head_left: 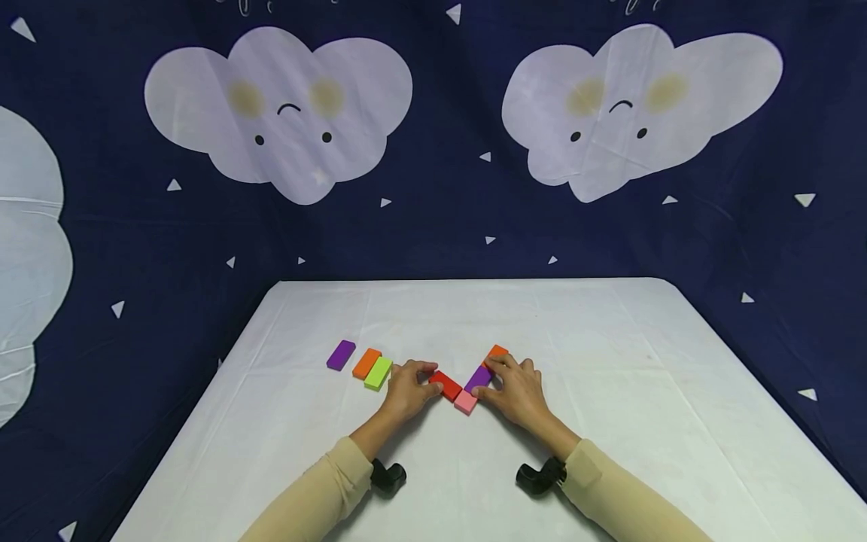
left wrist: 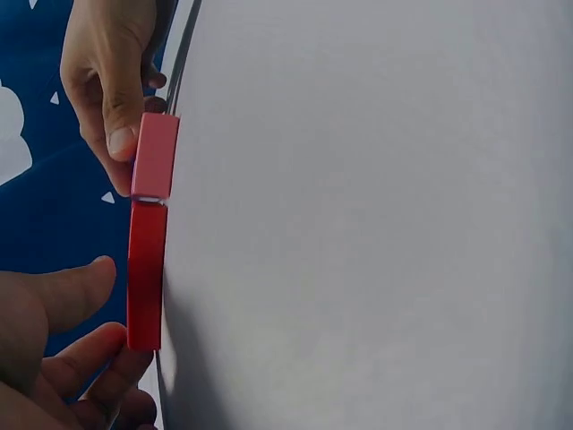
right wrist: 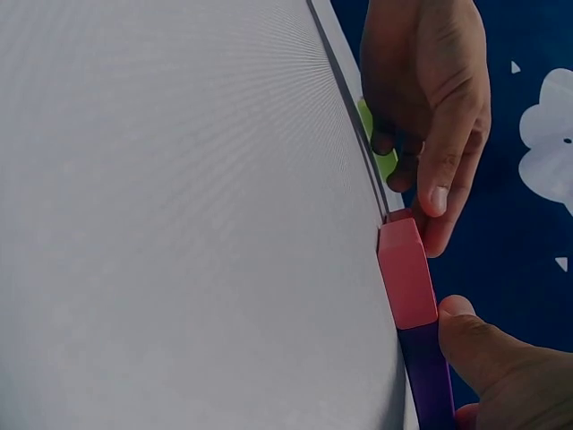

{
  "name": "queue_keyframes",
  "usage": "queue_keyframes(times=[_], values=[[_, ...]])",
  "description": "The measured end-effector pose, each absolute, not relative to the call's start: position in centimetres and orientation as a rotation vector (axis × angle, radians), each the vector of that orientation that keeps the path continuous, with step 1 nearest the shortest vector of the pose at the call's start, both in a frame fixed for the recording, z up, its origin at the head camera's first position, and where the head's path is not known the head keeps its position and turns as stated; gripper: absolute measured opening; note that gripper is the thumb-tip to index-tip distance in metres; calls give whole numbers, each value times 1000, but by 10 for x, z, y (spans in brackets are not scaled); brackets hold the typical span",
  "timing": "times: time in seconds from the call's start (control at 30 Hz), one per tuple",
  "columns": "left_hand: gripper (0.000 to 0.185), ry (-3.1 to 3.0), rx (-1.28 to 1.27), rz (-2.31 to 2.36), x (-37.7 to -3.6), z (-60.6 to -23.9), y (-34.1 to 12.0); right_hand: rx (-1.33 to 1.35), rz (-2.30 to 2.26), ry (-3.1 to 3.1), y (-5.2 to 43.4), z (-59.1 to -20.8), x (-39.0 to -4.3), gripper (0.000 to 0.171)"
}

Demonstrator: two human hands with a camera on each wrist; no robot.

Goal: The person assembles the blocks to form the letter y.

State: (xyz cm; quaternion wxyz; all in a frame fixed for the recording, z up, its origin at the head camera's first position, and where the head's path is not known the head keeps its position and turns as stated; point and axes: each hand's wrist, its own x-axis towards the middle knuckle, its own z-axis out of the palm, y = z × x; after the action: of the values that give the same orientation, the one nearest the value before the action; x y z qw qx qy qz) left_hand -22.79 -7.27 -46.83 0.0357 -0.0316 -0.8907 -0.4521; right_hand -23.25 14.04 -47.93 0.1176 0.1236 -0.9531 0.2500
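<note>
From the head view, a V of flat blocks is seen mid-table point(head_left: 609, 361): a red block point(head_left: 446, 385) slanting up-left, a pink block point(head_left: 466, 402) at the point, a purple block point(head_left: 479, 378) and an orange block point(head_left: 497, 351) slanting up-right. The red block is pinched by the curled fingers of the left hand point(head_left: 405, 390); the purple block is pinched by the right hand point(head_left: 518, 388). A spare purple point(head_left: 341, 354), orange point(head_left: 366, 363) and green block point(head_left: 378, 373) lie apart to the left.

In the left wrist view, the red block point(left wrist: 145, 273) is held between thumb and fingers, its long axis running into the pink block point(left wrist: 156, 155), end touching end.

In the right wrist view, the pink block point(right wrist: 407, 271) and purple block point(right wrist: 428, 376) are likewise end to end, with a thumb pressed on the purple one.

A sideways push from either hand could probably skew the pink block and open the joints.
</note>
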Motion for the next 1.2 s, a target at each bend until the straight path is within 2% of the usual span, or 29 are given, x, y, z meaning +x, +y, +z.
queue_keyframes(times=[0.9,1.2], values=[[34,-2764,-68,-1354,-229,-468,-66,366,727,-2778,141,-480,-233,62],[36,-2669,-114,-1429,-225,-455,-72,365,738,-2784,141,-480,-233,62]])
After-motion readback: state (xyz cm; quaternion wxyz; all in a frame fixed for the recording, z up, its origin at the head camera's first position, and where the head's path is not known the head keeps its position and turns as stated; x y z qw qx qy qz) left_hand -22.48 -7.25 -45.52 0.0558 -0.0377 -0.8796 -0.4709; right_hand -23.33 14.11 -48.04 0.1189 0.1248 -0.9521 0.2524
